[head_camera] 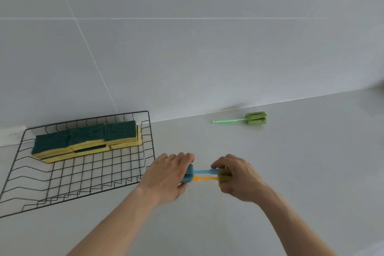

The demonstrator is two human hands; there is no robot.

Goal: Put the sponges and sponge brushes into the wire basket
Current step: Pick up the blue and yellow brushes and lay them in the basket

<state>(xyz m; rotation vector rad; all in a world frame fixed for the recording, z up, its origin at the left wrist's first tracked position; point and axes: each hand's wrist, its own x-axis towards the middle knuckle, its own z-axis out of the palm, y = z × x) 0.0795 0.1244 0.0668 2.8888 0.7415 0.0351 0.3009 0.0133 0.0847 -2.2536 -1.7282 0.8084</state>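
Note:
A black wire basket point(143, 164) lies on the counter at the left, with several green-and-yellow sponges point(87, 139) stacked along its far side. Just right of the basket, my left hand point(166, 174) is closed around the blue sponge head of a blue sponge brush point(202, 171). My right hand point(239, 176) grips the yellow sponge head of a yellow sponge brush point(204, 178). The two brushes lie side by side, head to tail, between my hands. A green sponge brush point(254, 118) lies alone by the wall, farther back right.
The pale grey counter point(291, 151) meets a white tiled wall point(187, 48) behind. A blurred dark shape point(381, 89) shows at the far right edge.

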